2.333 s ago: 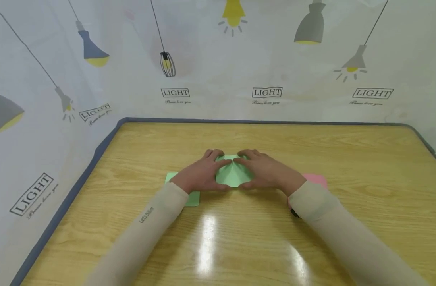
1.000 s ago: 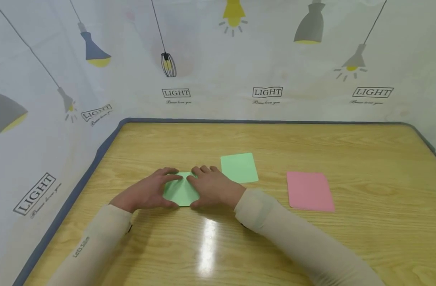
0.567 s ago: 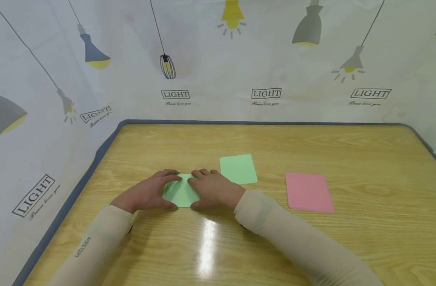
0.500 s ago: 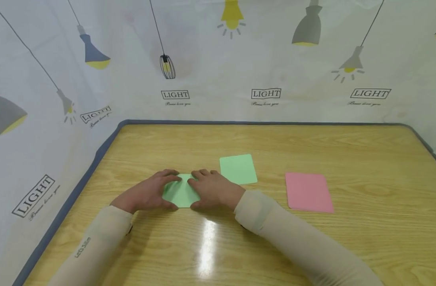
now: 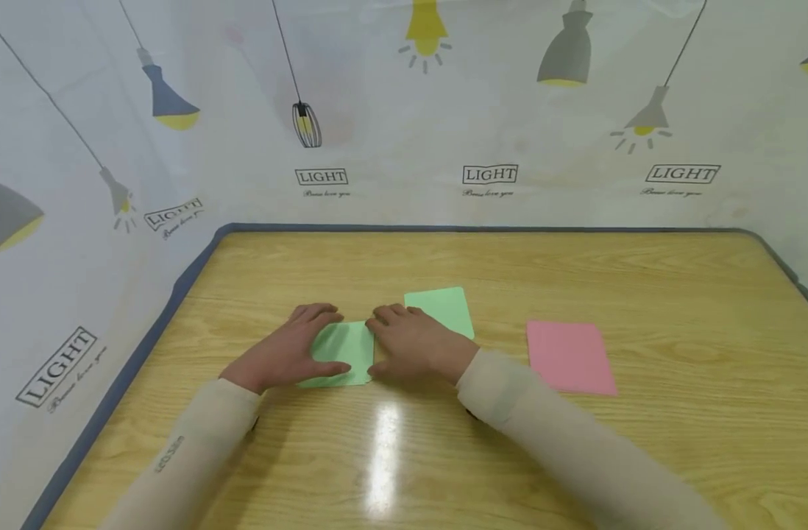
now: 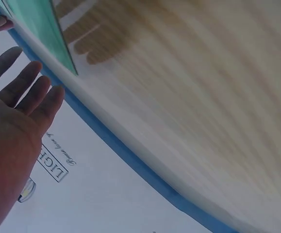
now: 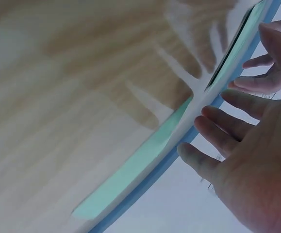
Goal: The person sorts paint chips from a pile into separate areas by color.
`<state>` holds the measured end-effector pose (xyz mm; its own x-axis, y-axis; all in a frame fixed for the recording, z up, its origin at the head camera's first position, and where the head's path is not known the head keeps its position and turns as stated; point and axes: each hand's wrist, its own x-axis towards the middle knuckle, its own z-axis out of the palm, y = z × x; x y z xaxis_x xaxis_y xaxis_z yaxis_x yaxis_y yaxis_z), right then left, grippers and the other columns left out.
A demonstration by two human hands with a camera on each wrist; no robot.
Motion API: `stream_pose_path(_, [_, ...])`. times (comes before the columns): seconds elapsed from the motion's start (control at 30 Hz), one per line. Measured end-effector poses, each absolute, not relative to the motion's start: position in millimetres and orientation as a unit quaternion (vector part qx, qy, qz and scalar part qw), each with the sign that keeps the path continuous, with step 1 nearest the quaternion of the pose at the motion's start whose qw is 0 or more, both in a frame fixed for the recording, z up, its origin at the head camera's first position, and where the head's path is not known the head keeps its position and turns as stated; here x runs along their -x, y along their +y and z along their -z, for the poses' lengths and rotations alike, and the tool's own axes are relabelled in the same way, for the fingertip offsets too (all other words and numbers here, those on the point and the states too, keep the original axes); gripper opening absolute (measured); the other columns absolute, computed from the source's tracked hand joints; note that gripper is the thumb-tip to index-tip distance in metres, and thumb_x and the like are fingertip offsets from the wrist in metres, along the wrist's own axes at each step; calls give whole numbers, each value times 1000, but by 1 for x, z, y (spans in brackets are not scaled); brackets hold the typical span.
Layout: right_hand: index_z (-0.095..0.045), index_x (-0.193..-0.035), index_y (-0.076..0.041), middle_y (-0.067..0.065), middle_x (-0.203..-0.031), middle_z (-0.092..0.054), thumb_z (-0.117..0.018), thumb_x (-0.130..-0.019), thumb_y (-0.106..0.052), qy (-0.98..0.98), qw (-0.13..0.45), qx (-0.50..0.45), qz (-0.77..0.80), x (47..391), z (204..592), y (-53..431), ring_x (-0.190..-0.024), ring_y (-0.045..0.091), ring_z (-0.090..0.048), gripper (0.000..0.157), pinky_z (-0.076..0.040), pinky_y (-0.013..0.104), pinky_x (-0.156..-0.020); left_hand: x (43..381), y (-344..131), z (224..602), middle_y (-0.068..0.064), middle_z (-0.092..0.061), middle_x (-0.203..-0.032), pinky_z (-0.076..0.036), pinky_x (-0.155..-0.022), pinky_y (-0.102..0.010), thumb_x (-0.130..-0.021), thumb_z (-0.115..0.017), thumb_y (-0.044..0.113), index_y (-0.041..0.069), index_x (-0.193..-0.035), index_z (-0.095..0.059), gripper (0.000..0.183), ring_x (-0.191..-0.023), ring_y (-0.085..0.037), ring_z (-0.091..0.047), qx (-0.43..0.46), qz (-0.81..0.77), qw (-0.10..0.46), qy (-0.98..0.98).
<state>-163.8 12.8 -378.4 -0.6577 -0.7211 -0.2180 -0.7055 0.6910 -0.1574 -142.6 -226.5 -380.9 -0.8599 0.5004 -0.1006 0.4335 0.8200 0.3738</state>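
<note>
A thin light green square sheet lies on the wooden table in front of me, left of centre. My left hand is over its left part, the thumb stretched across the near side and the fingers by the far edge. At the sheet's right edge is my right hand, fingers toward the far corner and thumb toward the near one. In the left wrist view, the fingers of the left hand look extended and apart. The right wrist view has the right hand with spread fingers too. Neither hand visibly grips the sheet.
A second green square sheet lies behind the right hand, which hides its lower left part. Farther right is a pink square sheet. A blue edge strip borders the table, with a lamp-patterned white covering behind.
The hands went from the back green sheet to the left one and held it bowed. Now it lies flatter; the right hand has shifted right to its edge and the left hand slightly right.
</note>
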Motion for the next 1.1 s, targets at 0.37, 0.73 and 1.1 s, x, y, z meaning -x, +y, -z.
stream_pose_path(0.37, [-35,-151,-6,15,-153,-31,-65,-93,-43,927,130,342,80,187,356,72,-140,35,-28,75,-30,50,-110,158,-181,377,-17,-32,-149,-36,-105,-48,-87,-72,47,4,-152,-25,91,-137,-33,-28,-259,-181,103,943])
stream_pose_path(0.73, [-36,-149,-1,20,-155,-27,-77,-85,-38,933,164,303,105,196,369,104,-140,39,-28,85,-29,51,-109,176,-131,385,-17,-28,-152,-34,-108,-40,-87,-67,55,-1,-151,-26,95,-140,-31,-25,-286,-104,140,942])
stream_pose_path(1.1, [-33,-152,-3,18,-158,-22,-73,-88,-38,926,189,300,128,201,376,115,-143,38,-22,83,-26,53,-111,192,-101,385,-19,-26,-153,-30,-111,-40,-88,-67,54,-3,-148,-31,90,-141,-34,-21,-298,-67,148,941])
